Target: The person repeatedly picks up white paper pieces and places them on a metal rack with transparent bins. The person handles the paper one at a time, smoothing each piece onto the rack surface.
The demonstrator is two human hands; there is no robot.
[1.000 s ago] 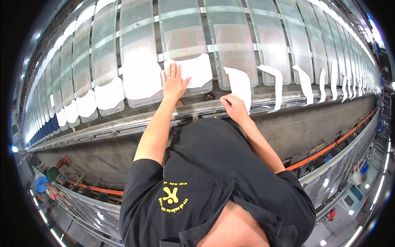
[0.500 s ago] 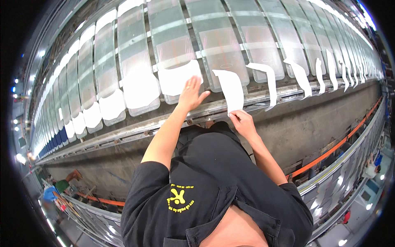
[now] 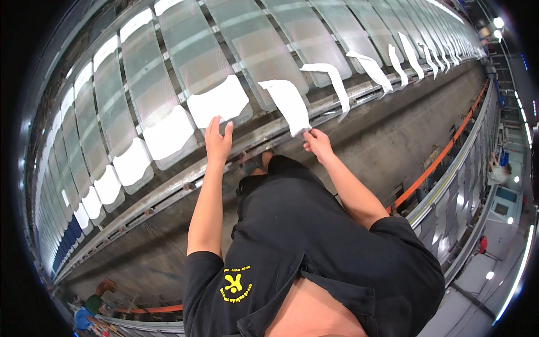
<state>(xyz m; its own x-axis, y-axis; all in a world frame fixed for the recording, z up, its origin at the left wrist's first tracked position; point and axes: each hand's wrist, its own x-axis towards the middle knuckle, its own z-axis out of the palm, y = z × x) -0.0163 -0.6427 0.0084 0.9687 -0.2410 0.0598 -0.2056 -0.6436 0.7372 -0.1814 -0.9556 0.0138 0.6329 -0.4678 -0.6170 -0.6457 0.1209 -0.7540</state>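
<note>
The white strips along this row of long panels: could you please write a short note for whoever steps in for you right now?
Left hand: open, flat, fingers spread on the lower edge of a white sheet lying flat on its panel.
Right hand: pinching the bottom end of a white strip that hangs loose off the next panel.
Done: panels to the left show flat white sheets at their ends.
Left: the held strip, and the loose curled strips on the panels further right.
</note>
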